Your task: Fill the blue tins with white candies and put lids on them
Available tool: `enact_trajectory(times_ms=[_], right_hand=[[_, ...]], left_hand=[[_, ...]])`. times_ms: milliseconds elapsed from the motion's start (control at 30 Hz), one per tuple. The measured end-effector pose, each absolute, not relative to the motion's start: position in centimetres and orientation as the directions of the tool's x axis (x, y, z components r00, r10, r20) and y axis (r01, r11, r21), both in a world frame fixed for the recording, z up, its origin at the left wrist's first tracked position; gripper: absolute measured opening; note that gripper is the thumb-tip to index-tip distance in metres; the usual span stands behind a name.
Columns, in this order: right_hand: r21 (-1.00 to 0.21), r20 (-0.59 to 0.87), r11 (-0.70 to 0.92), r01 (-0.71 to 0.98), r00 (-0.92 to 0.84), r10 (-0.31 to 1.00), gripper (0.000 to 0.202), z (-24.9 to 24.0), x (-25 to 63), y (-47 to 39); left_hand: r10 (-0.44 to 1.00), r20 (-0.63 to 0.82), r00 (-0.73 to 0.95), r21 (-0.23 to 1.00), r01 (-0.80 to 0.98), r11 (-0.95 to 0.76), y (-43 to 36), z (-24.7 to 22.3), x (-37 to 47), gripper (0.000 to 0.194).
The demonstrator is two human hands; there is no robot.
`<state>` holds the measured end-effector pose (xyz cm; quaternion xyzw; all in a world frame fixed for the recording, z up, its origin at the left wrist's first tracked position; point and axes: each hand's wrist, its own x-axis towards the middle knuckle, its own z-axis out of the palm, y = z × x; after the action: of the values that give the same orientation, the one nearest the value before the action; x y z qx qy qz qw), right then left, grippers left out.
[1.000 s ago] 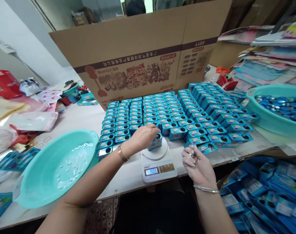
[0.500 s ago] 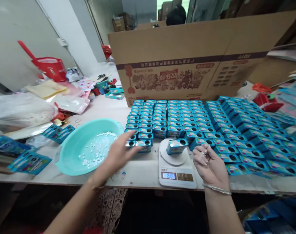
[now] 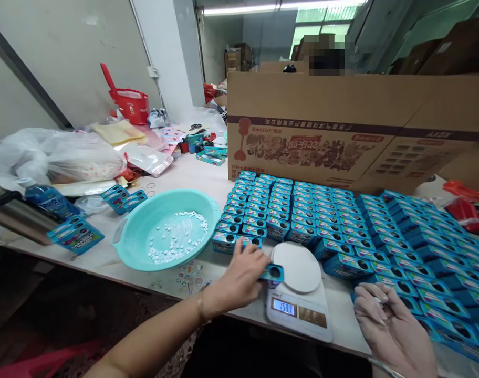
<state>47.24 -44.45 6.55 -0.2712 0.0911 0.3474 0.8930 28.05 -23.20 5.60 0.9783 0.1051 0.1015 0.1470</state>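
Note:
My left hand (image 3: 241, 273) is closed around a small blue box (image 3: 274, 273) with a round dark opening, held at the left edge of a white kitchen scale (image 3: 300, 268). The scale's round plate carries nothing, and its lit display reads about 158.7. To the right of the scale, my right hand (image 3: 389, 320) is palm up with curled fingers. A small white tablet (image 3: 378, 300) shows between its fingertips; whether more lie in the palm is hidden. Left of the hands stands a turquoise basin (image 3: 125, 247) holding many white tablets.
Rows of similar blue boxes (image 3: 342, 265) fill the table behind and right of the scale. A large cardboard carton (image 3: 302, 100) stands behind them. At left are a few blue boxes (image 3: 80, 236), a blue bottle (image 3: 50, 199), plastic bags (image 3: 77, 152) and a red bucket (image 3: 133, 107).
The blue box has come off the scale plate into my left hand, which has moved right from near the basin. The display rose from about 153.4. The view has shifted.

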Motion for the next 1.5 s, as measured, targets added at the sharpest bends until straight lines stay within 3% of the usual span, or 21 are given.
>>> enact_trajectory(times_ms=[133, 233, 367, 433, 500, 567, 667, 767, 833, 867, 900, 967, 1033, 1233, 1500], right_hand=[[-0.373, -0.364, 0.582, -0.722, 0.691, 0.624, 0.022, 6.8, 46.6, -41.9], [-0.365, -0.356, 0.490, -0.792, 0.605, 0.712, 0.019, 7.1, 45.3, -39.5], [-0.451, -0.353, 0.318, -0.834, 0.494, 0.795, 0.017, 7.5, 43.2, -36.1], [-0.503, -0.364, 0.191, -0.843, 0.408, 0.837, 0.017, 8.0, 42.0, -33.7], [-0.566, -0.371, 0.060, -0.823, 0.318, 0.872, 0.018, 8.9, 40.2, -30.7], [-0.657, -0.341, -0.041, -0.753, 0.248, 0.907, 0.020, 9.7, 37.9, -27.0], [-0.827, -0.247, -0.126, -0.548, 0.153, 0.957, 0.021, 10.2, 33.9, -20.7], [-0.970, -0.226, -0.218, -0.109, 0.065, 0.972, 0.014, 9.2, 30.4, -14.2], [-0.907, -0.191, -0.177, 0.381, 0.000, 0.982, 0.014, 8.0, 28.7, -10.6], [-0.791, -0.178, -0.108, 0.602, -0.057, 0.982, 0.015, 7.4, 28.0, -9.0], [-0.637, -0.195, -0.035, 0.770, -0.118, 0.974, 0.018, 6.7, 27.4, -7.7], [-0.369, -0.284, 0.072, 0.927, -0.186, 0.941, 0.025, 5.6, 26.2, -5.8], [-0.261, -0.369, 0.112, 0.959, -0.206, 0.907, 0.032, 4.7, 24.8, -4.9], [-0.376, -0.477, 0.297, 0.878, -0.458, 0.750, 0.050, 3.0, 22.2, -6.3], [-0.350, -0.673, 0.216, 0.911, -0.405, 0.618, 0.049, 4.1, 25.4, -10.1]], left_hand=[[0.311, 0.136, 0.941, 0.229, 0.276, -0.934, -21.4, 3.7, 25.3, 0.041], [0.384, 0.218, 0.897, 0.193, 0.346, -0.918, -21.0, 1.9, 26.1, 0.044], [0.429, 0.384, 0.818, 0.243, 0.359, -0.901, -21.0, 2.0, 25.8, 0.064], [0.455, 0.461, 0.762, 0.286, 0.357, -0.889, -20.2, 3.6, 23.8, 0.080], [0.534, 0.554, 0.639, 0.342, 0.410, -0.845, -18.0, 5.7, 20.3, 0.084], [0.658, 0.620, 0.427, 0.419, 0.528, -0.738, -13.9, 7.8, 15.9, 0.076], [0.787, 0.594, 0.165, 0.540, 0.643, -0.543, -5.2, 9.5, 9.6, 0.066], [0.883, 0.421, 0.206, 0.475, 0.780, -0.408, 3.1, 9.2, 6.3, 0.068], [0.894, 0.293, 0.337, 0.349, 0.833, -0.429, 6.7, 8.4, 5.8, 0.073], [0.891, 0.239, 0.386, 0.291, 0.847, -0.445, 7.8, 7.9, 5.8, 0.076], [0.889, 0.192, 0.415, 0.244, 0.857, -0.453, 8.7, 7.4, 6.0, 0.079], [0.898, 0.101, 0.429, 0.187, 0.878, -0.440, 9.6, 6.4, 6.3, 0.082], [0.904, 0.027, 0.427, 0.162, 0.890, -0.425, 10.0, 5.6, 6.4, 0.079], [0.912, 0.079, 0.401, 0.163, 0.898, -0.409, 9.8, 3.7, 5.3, 0.061], [0.929, 0.110, 0.353, 0.152, 0.918, -0.366, 5.0, 3.4, 1.4, 0.062]])
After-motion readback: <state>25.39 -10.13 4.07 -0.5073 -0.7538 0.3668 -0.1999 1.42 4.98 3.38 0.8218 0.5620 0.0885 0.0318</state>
